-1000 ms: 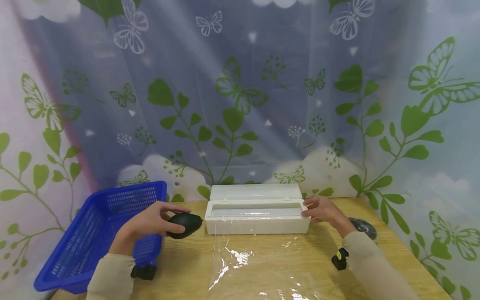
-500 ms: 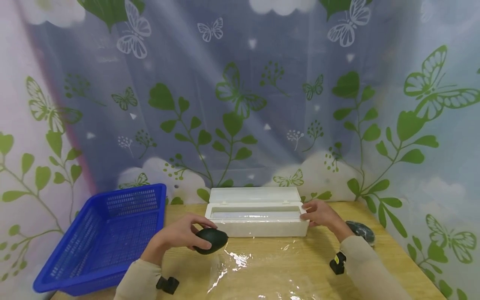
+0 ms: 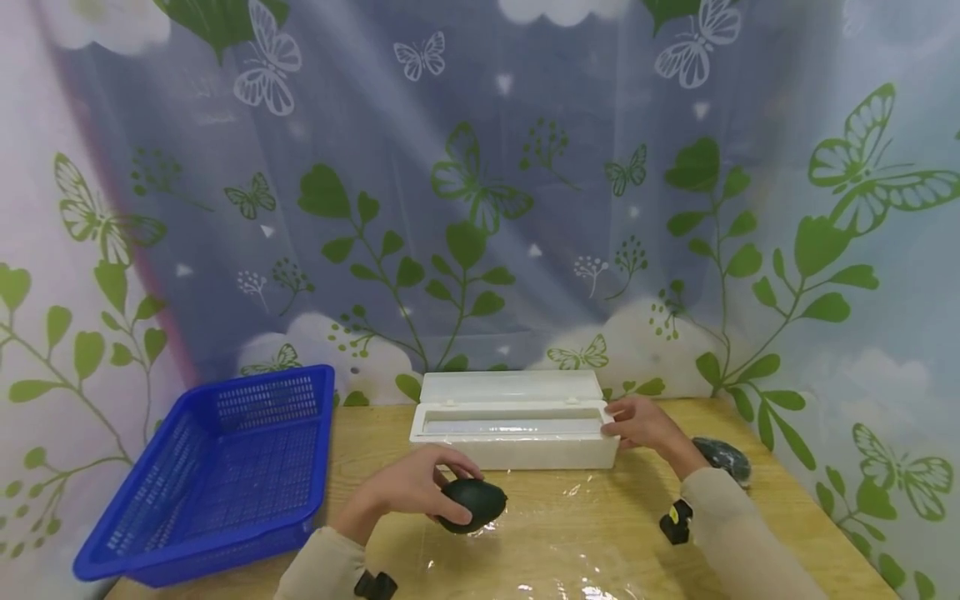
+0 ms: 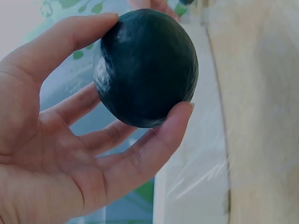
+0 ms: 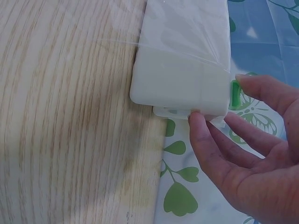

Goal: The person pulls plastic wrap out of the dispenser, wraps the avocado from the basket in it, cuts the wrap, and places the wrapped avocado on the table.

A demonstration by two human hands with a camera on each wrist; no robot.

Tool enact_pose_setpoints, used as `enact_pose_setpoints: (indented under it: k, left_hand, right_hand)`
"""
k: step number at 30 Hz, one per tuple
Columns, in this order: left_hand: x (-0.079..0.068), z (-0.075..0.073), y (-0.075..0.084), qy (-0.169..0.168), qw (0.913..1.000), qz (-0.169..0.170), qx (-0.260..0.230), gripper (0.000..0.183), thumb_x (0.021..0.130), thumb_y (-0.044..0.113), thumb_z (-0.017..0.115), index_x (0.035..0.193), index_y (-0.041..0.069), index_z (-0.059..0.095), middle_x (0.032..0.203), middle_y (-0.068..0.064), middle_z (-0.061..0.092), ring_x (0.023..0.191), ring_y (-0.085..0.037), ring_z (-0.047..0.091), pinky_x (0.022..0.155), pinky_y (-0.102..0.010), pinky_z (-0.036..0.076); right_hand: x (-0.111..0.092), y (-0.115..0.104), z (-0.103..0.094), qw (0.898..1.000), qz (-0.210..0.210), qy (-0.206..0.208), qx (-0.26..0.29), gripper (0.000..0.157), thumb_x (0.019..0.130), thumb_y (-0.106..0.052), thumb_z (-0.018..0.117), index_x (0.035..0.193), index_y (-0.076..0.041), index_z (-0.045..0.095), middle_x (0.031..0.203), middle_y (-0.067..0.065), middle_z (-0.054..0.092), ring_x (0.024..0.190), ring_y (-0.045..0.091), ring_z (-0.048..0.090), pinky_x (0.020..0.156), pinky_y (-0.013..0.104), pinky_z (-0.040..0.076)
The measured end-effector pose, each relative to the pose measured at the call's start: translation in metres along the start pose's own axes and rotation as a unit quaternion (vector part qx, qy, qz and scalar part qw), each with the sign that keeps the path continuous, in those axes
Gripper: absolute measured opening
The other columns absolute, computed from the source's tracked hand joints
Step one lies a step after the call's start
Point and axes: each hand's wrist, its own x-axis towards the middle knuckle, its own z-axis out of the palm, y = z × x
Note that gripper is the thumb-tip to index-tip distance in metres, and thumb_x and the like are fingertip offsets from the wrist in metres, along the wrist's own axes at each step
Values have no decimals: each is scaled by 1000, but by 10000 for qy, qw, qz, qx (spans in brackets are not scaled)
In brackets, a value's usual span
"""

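Observation:
My left hand (image 3: 423,487) holds a dark green avocado (image 3: 474,505) above the cling film (image 3: 577,533), in front of the white box. In the left wrist view the thumb and fingers (image 4: 173,126) grip its sides. The white cling film dispenser (image 3: 517,454) stands at the back of the table with its lid raised, a roll inside and film drawn out over its front. My right hand (image 3: 639,423) holds the dispenser's right end. In the right wrist view its thumb is at a small green piece (image 5: 235,94) on the box edge and its fingertips are at the box end.
A blue plastic basket (image 3: 202,546) stands on the left. Beyond my right forearm lies a dark avocado wrapped in film (image 3: 723,461). A patterned curtain (image 3: 480,183) hangs close behind the wooden table (image 3: 360,429).
My left hand has carried the avocado rightward and towards me, from beside the basket to above the drawn-out film. My right hand has stayed at the dispenser's end.

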Motion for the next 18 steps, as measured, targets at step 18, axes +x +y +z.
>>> enact_pose_setpoints:
  k: [18]
  left_hand:
    - [24,53,9,-284,9994,-32,177,39,77,10,86,113,18,75,108,0,66,78,-10,65,68,-21,55]
  right_hand:
    - [0,-1,0,10000,12,-19,-73,57,95,-12,72,141,14,50,140,42,52,104,32,69,84,43,63]
